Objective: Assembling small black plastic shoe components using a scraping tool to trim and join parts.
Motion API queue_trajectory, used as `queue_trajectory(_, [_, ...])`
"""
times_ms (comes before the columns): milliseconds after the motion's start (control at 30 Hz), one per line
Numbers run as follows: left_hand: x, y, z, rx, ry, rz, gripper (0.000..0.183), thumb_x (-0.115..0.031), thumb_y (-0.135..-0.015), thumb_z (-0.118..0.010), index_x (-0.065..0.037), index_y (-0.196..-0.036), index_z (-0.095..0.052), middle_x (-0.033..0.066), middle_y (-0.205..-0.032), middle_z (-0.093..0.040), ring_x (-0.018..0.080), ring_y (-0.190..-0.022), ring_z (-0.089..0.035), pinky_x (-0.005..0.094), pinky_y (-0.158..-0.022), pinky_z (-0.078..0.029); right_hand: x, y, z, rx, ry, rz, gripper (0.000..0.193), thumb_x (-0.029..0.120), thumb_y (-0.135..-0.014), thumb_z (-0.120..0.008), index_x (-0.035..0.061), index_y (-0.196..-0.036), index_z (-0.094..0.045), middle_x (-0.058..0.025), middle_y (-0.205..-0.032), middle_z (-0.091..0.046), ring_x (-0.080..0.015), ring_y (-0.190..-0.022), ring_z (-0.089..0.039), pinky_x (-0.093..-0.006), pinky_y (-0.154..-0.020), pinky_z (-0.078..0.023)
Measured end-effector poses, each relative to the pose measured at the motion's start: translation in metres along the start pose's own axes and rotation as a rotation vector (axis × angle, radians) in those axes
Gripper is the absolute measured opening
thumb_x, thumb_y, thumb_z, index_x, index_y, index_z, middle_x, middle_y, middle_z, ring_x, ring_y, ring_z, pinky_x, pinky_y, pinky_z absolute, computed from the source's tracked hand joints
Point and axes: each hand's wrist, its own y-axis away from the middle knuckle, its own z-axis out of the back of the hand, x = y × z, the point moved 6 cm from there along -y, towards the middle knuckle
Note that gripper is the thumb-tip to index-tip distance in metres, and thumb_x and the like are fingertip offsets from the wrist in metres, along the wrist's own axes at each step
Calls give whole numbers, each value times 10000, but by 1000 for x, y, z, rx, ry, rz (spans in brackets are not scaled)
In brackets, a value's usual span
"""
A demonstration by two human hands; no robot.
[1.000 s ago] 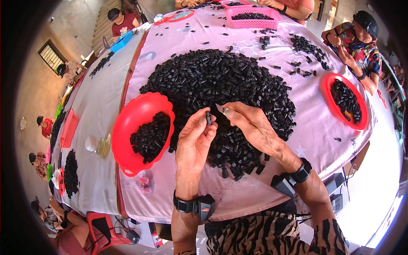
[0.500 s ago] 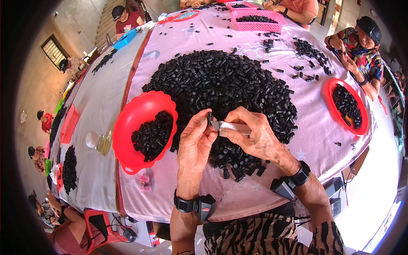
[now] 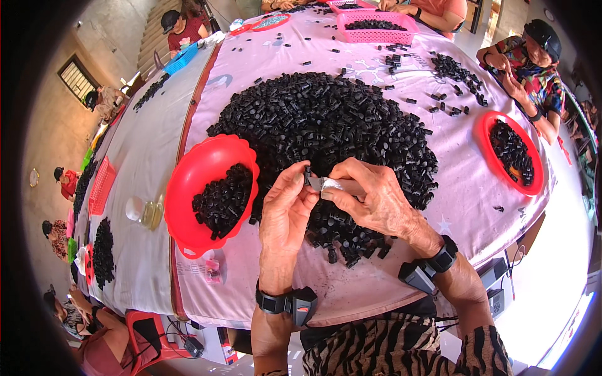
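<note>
Between the thumb and fingers of my left hand (image 3: 285,210) is a small black cylindrical part (image 3: 307,172), held upright. My right hand (image 3: 379,199) grips a short knife (image 3: 342,186) whose handle looks wrapped in something whitish. Its blade points left and meets the black part, or nearly so. Both hands are above the near side of a big heap of black parts (image 3: 320,119). To the left of my left hand stands a red scalloped basin (image 3: 216,150), partly filled with the same black parts.
A red oval tray (image 3: 485,150) with black parts lies at the right, near a co-worker (image 3: 533,75). Pink baskets (image 3: 376,36) stand at the far side. Loose parts scatter over the pink cloth (image 3: 451,207). A clear jar (image 3: 152,213) stands left of the basin.
The view has shifted slightly. My hands keep nearly the same pose, with the knife blade still at the black part. The co-worker's hands at the right have moved a little.
</note>
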Motion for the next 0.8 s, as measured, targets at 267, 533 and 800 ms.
queue_trajectory(267, [-2, 1, 1, 2, -29, -31, 236, -68, -942, -613, 6, -1165, -632, 54, -952, -666, 112, -824, -641, 245, -741, -551, 4, 2, -1, -59, 41, 53, 201, 142, -843, -714, 35, -914, -559, -134, -783, -642, -344, -674, -659, -387, -558, -521])
queue_trajectory(533, [-2, 1, 3, -25, -39, -90, 225, -41, -931, -620, 0, -1152, -633, 41, -991, -657, 109, -852, -635, 246, -766, -551, 9, 3, -4, -96, 27, 31, 162, 116, -837, -687, 47, -874, -545, -145, -727, -613, -363, -611, -630, -408, -516, -499])
queue_trajectory(800, [-1, 0, 7, -58, -58, -140, 215, -30, -932, -611, 2, -1143, -635, 43, -988, -656, 112, -862, -636, 245, -788, -542, 8, 5, -10, -103, 74, 1, 200, 129, -854, -726, 30, -924, -566, -119, -764, -675, -316, -663, -687, -359, -543, -542])
